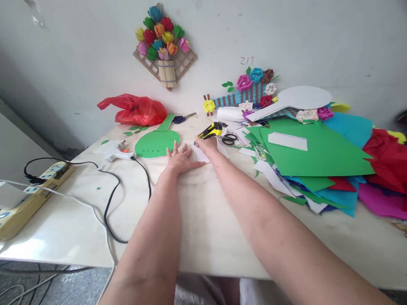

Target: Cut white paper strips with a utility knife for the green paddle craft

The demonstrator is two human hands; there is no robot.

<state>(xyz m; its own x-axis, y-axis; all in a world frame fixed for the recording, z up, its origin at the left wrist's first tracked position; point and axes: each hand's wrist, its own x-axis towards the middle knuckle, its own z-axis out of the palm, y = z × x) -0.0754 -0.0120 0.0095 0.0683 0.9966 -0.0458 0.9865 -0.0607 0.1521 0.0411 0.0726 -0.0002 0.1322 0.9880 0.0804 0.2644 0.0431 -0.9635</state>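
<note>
My left hand (182, 160) lies flat with fingers spread, its thumb reaching onto a small white sheet (222, 150). Over that same sheet my right hand (206, 145) is closed, fingers pressed together; what it pinches is too small to make out. A yellow and black utility knife (213, 129) sits right behind the right fingers; whether they touch it I cannot tell. Black-handled scissors (229, 139) lie just right of the hand. Left of my left hand is a round green piece (157, 144) with a strip-like handle and a row of small holes.
A white glue gun (119, 156) trails a black cord toward a yellow power strip (55, 176). A red plastic bag (140, 111) and dark scissors (184, 118) lie behind. Green sheets (316, 150), coloured paper and scraps pile up at right, under a white paddle-shaped piece (301, 98).
</note>
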